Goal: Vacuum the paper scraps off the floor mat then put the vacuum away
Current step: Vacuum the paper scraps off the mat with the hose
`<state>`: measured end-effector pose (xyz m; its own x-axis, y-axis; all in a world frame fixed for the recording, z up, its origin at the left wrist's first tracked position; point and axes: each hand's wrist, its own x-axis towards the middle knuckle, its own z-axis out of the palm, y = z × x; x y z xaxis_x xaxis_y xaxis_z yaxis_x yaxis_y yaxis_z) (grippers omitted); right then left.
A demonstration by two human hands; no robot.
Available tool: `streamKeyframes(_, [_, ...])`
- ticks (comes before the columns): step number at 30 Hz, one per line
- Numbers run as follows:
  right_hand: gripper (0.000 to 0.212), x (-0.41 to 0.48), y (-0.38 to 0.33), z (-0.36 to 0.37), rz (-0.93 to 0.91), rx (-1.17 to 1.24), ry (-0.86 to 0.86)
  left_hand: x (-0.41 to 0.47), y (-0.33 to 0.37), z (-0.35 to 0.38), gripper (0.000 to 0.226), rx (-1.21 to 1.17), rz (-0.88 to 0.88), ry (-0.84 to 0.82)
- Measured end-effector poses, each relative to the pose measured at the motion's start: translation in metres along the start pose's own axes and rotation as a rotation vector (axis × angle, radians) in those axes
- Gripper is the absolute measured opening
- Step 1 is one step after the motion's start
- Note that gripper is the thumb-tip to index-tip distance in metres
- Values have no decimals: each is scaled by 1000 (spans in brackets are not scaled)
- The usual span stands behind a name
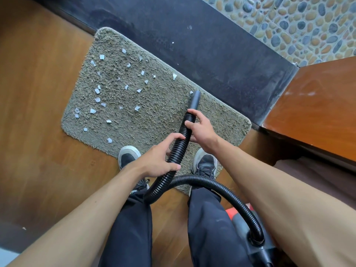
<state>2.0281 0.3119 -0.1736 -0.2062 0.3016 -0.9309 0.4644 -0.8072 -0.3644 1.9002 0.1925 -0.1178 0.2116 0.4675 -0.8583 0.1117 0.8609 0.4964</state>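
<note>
A grey shaggy floor mat lies on the wooden floor, with several white paper scraps scattered over its left half. A black ribbed vacuum hose ends in a smooth black nozzle whose tip touches the mat near its far edge, beside one scrap. My right hand grips the hose just behind the nozzle. My left hand grips the hose lower down. The hose loops back to the red and black vacuum body at the lower right, partly hidden by my right arm.
My two feet in dark shoes stand on the mat's near edge. A dark stone step borders the mat's far side, with a pebble surface beyond. A brown wooden piece of furniture stands at the right.
</note>
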Motion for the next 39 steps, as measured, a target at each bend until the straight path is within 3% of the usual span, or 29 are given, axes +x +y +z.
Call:
streamKeyframes(13, [46, 2, -5, 41, -31, -85, -92, -24, -26, -13, 76, -200, -20, 43])
streamKeyframes(28, [44, -1, 5, 24, 10, -39, 29, -15, -13, -12, 76, -42, -15, -38])
streamKeyframes(39, [46, 5, -3, 45, -45, -103, 22, -18, -23, -23, 74, -154, -5, -13])
